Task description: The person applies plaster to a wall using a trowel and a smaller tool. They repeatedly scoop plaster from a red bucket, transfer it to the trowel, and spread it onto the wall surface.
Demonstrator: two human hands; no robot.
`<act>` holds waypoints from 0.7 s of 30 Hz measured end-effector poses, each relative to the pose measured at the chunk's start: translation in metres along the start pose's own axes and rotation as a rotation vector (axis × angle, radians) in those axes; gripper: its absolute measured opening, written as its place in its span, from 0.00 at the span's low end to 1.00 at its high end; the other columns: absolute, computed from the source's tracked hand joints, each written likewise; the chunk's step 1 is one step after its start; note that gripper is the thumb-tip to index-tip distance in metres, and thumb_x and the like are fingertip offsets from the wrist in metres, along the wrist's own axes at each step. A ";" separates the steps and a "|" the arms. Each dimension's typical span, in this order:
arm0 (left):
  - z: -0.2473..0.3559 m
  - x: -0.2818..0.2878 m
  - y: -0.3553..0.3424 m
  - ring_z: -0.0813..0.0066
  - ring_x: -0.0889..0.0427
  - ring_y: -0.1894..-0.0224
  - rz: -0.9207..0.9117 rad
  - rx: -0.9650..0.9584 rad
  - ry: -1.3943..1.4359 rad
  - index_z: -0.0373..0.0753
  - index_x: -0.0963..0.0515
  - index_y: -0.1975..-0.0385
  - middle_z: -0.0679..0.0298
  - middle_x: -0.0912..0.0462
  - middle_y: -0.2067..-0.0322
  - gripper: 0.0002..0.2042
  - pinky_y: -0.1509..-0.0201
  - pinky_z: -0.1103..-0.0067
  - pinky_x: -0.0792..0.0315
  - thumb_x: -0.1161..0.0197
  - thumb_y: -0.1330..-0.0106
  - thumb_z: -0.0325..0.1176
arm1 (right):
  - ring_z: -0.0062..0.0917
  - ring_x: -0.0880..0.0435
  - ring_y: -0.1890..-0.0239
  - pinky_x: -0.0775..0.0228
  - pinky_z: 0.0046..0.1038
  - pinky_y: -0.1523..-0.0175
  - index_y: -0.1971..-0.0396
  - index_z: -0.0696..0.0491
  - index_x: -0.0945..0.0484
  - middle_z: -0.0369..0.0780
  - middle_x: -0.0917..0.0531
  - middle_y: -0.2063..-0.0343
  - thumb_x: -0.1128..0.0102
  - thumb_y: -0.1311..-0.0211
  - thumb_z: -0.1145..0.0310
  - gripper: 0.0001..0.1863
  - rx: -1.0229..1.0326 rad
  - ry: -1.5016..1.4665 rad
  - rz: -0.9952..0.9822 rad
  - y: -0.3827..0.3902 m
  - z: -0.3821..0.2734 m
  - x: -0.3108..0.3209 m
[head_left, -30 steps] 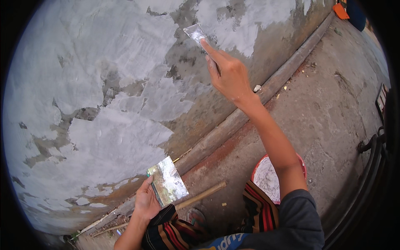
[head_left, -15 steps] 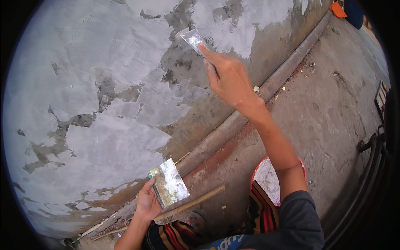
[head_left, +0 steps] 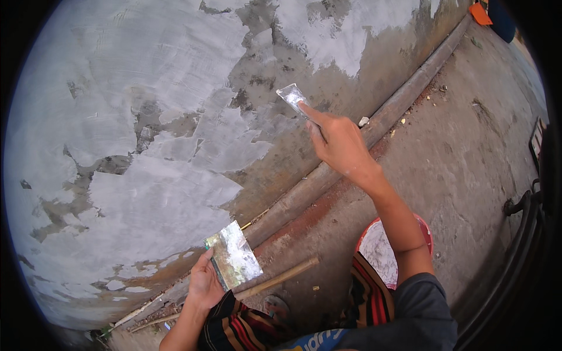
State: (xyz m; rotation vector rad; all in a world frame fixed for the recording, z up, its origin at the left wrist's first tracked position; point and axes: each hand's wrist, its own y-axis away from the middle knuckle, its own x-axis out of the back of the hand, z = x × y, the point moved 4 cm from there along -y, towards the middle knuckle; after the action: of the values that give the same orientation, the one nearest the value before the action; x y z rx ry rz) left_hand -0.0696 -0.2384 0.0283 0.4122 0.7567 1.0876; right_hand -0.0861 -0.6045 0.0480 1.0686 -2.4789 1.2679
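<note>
My right hand (head_left: pixel 339 143) grips a small putty knife (head_left: pixel 291 95), its index finger laid along the blade, which presses against the wall (head_left: pixel 175 117). The wall is grey cement partly covered with patches of pale putty. My left hand (head_left: pixel 205 284) holds a wide flat metal scraper (head_left: pixel 233 256) smeared with putty, low down near the foot of the wall. Both forearms come up from the bottom edge.
A pipe (head_left: pixel 351 152) runs along the wall's base. A red bucket (head_left: pixel 424 228) of white putty stands on the concrete ground beside my right arm. A wooden stick (head_left: pixel 278 279) lies by my foot. Dark metal railing is at the right edge.
My right hand with the putty knife has slid down and to the right across the wall. The left hand with the scraper stays nearly still.
</note>
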 end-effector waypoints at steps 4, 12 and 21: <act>-0.001 0.004 -0.003 0.60 0.24 0.44 -0.011 0.011 0.019 0.35 0.32 0.42 0.55 0.23 0.46 0.23 0.35 0.64 0.36 0.55 0.29 0.45 | 0.41 0.21 0.75 0.29 0.38 0.68 0.45 0.57 0.26 0.49 0.21 0.77 0.46 0.38 0.74 0.20 -0.100 -0.128 0.043 -0.012 -0.002 0.010; -0.004 0.001 -0.007 0.61 0.23 0.45 0.026 0.029 0.011 0.36 0.30 0.43 0.56 0.22 0.47 0.22 0.36 0.65 0.34 0.55 0.29 0.45 | 0.33 0.24 0.79 0.32 0.32 0.72 0.41 0.51 0.27 0.46 0.22 0.77 0.45 0.39 0.76 0.23 0.071 -0.048 0.337 -0.033 -0.002 -0.025; -0.001 0.006 -0.009 0.61 0.23 0.45 0.019 0.010 0.006 0.36 0.30 0.43 0.56 0.22 0.47 0.22 0.37 0.66 0.34 0.55 0.28 0.45 | 0.38 0.21 0.80 0.30 0.32 0.74 0.42 0.54 0.28 0.46 0.21 0.76 0.45 0.39 0.73 0.23 0.108 0.006 0.205 -0.006 0.014 -0.022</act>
State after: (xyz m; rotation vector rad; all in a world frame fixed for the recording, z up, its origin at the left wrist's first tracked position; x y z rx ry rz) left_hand -0.0630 -0.2372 0.0201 0.4252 0.7656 1.1034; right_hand -0.0638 -0.6062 0.0337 0.8483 -2.5963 1.4740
